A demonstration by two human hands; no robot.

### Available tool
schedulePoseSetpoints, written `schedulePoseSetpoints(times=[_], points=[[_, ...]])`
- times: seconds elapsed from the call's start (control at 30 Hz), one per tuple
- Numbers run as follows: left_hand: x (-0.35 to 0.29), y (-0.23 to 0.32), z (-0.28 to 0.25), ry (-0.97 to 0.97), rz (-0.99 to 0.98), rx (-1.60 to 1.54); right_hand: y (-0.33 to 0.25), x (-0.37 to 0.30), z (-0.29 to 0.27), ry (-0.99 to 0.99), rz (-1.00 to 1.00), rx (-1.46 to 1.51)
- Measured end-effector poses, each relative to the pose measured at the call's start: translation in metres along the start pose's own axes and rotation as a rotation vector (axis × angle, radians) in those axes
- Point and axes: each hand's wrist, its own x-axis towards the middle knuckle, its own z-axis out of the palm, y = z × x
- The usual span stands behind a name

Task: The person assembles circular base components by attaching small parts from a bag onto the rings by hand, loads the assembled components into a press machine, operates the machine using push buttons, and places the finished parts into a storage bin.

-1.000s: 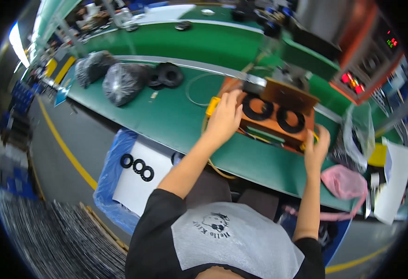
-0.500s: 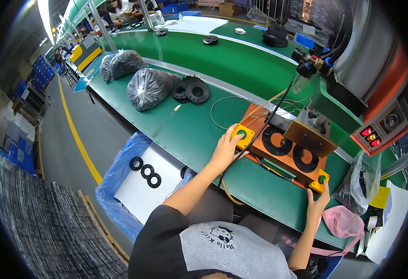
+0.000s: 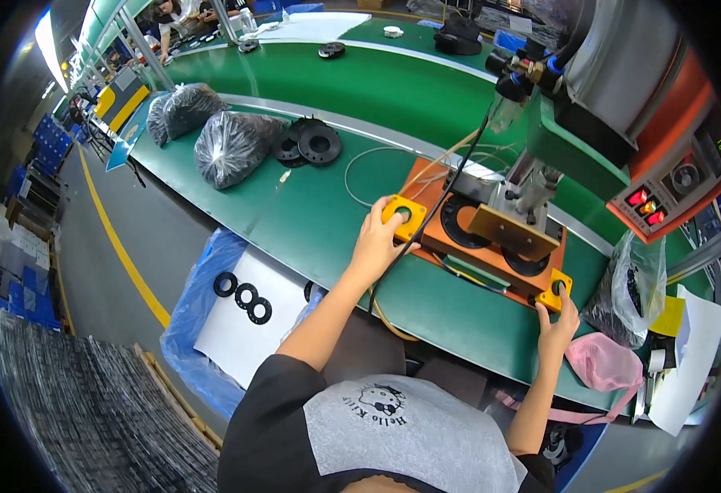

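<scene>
My left hand (image 3: 374, 246) wraps round a yellow push-button box (image 3: 414, 228) at the left end of an orange press base (image 3: 492, 264), a finger on its green button. At the base's right end my right hand (image 3: 558, 324) grips another yellow push-button box (image 3: 548, 301), fingertips on the button and thumb at the near side. Between my hands a black perforated disc (image 3: 457, 223) lies in the base. A brass-coloured press plate (image 3: 515, 232) hangs low over the second black disc (image 3: 525, 263) and partly hides it.
The press's orange control box (image 3: 671, 185) with lit red switches stands right. Bags of dark parts (image 3: 237, 148), loose black discs (image 3: 321, 145) and a pink mesh bag (image 3: 603, 361) lie on the green bench. A blue-lined box (image 3: 181, 329) holds black rings (image 3: 247, 294). Beyond runs a green conveyor (image 3: 294, 82).
The press plate has come down closer to the discs, covering more of the right one. My fingers now cover more of both buttons. The whole view has shifted slightly.
</scene>
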Motion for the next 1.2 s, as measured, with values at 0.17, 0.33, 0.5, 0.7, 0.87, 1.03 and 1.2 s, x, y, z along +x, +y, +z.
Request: schedulePoseSetpoints(times=[0.17, 0.33, 0.5, 0.7, 0.87, 1.03, 1.2], points=[[-0.002, -0.002, 0.005, -0.013, -0.019, -0.005, 0.0, 0.001, 0.001, -0.001, 0.04, 0.033], [-0.009, -0.014, 0.001, -0.014, -0.028, -0.079, -0.01, 0.001, 0.003, -0.018, 0.036, 0.124], [-0.003, -0.038, -0.038, 0.073, -0.196, -0.386, -0.028, -0.017, -0.004, 0.035, 0.04, -0.004], [0.082, -0.161, -0.084, 0.327, -0.303, 0.365, -0.04, -0.06, -0.02, 0.116, 0.026, 0.126], [0.167, -0.139, -0.06, -0.027, -0.588, 0.667, -0.032, -0.098, -0.009, 0.135, 0.018, 0.054], [0.168, -0.283, -0.065, -0.183, -0.5, 0.608, -0.05, -0.089, 0.016, 0.183, -0.041, 0.003], [0.192, -0.257, -0.063, -0.118, -0.584, 0.636, -0.055, -0.089, 0.011, 0.182, -0.006, 0.004]])
